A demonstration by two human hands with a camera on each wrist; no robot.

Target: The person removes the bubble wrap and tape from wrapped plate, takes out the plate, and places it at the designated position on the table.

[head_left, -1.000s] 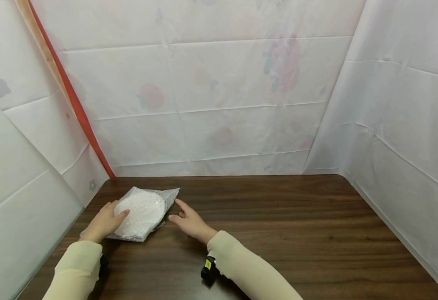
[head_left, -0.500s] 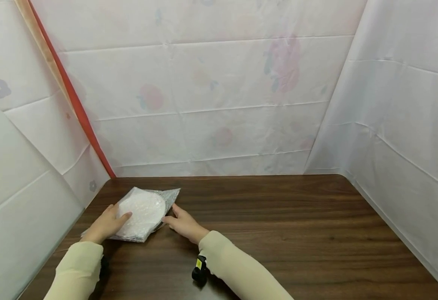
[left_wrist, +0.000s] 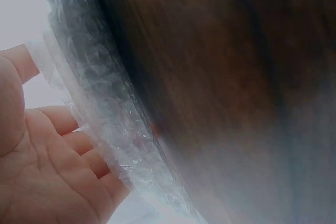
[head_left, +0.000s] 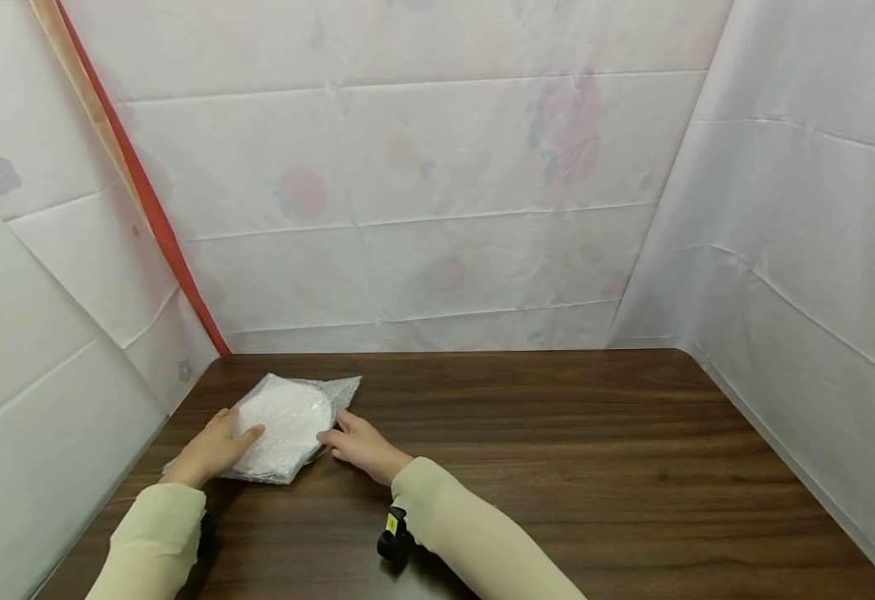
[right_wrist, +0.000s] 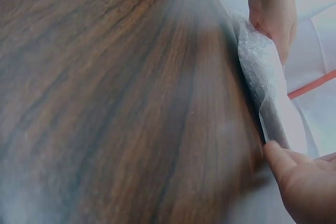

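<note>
Saw, at lower left of the frame, bare left hand (head_left: pixel 208 450) spread, thumb and fingers apart, on round white package in clear bubble wrap (head_left: pixel 280 429); then bare right hand (head_left: pixel 365 448) touching its right edge. Couldn't tell whether pinching. Seemed best steadied lightly, evenly.

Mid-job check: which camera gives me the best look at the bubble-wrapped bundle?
The head view: it shows most of the bubble-wrapped bundle from above, with the left hand covering only part of one side. The left wrist view catches just a strip of it; the right wrist view shows it side-on, by the right hand.
</note>
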